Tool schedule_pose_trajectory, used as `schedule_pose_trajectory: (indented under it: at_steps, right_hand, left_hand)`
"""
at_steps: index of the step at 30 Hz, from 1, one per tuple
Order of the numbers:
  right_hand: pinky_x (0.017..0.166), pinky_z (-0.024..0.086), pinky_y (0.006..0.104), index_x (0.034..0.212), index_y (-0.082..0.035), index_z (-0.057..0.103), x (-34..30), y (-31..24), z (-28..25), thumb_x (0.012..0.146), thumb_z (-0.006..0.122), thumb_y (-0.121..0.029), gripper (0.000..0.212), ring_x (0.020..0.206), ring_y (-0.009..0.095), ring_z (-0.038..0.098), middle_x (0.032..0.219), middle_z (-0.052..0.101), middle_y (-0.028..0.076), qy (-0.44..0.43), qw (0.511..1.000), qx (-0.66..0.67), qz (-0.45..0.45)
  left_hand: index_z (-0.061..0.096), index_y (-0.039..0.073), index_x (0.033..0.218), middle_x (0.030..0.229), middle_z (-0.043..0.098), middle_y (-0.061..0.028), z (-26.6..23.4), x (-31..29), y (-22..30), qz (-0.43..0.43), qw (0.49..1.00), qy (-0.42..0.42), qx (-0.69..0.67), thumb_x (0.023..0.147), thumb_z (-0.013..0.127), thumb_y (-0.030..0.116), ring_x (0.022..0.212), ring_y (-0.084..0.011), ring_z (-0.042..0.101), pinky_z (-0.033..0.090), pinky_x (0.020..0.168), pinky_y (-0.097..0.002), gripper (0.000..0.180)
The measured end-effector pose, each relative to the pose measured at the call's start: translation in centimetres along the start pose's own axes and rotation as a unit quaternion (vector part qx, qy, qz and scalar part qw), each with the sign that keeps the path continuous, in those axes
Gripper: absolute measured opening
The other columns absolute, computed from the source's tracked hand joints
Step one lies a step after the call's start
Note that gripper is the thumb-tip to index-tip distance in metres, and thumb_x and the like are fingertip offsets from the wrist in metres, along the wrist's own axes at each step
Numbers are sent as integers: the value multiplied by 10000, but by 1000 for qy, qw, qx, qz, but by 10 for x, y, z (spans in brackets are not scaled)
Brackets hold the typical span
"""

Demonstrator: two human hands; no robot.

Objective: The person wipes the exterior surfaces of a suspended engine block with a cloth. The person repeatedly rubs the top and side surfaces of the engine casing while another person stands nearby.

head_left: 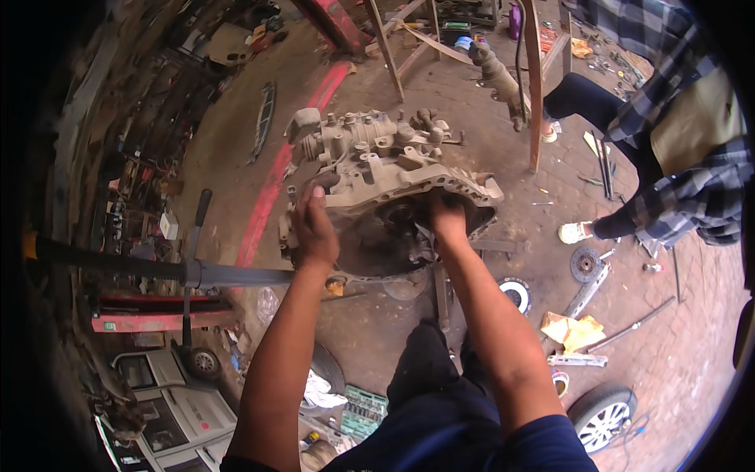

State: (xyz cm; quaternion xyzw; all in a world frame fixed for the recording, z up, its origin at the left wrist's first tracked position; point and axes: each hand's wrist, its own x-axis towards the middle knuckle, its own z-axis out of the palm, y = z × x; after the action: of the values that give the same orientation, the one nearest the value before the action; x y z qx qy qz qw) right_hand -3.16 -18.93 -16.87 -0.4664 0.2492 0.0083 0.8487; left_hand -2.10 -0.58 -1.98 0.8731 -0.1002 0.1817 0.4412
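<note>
Two bare hands are working at the gearbox point(377, 161), which is sitting straight ahead between and beyond the fingers. The left hand point(316, 236) is resting against its left side, fingers looking fairly straight; I cannot tell whether they are gripping. The right hand point(447, 219) is reaching into the hollow, its fingers hidden, so spread and hold are unclear. Working well probably means bracing with the left palm, feeling gently inside and guarding the right wrist from the rim point(393, 192).

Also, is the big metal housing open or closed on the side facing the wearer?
Open: the metal housing shows a dark hollow on that side, with the right hand partly hidden inside it.
</note>
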Motion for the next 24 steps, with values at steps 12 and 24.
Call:
schedule_pose_trajectory:
  at_steps: [12,24]
  right_hand:
    - [670,538,359,1068,-13,643,15,7,-47,1016,576,-269,270,746,213,673,867,708,123,-38,932,-360,-17]
    - [834,511,314,1322,7,603,17,-74,-152,1025,619,-321,443,976,177,656,1143,699,120,42,994,-27,-101]
  left_hand:
    - [689,-28,1080,1092,698,-188,7,2,-6,-2,1000,0,1,1034,352,302,1068,-336,639,452,993,-401,474]
    - [656,-16,1156,1140,660,-195,7,8,4,80,995,-57,24,1020,446,379,1117,-354,608,438,994,-420,468]
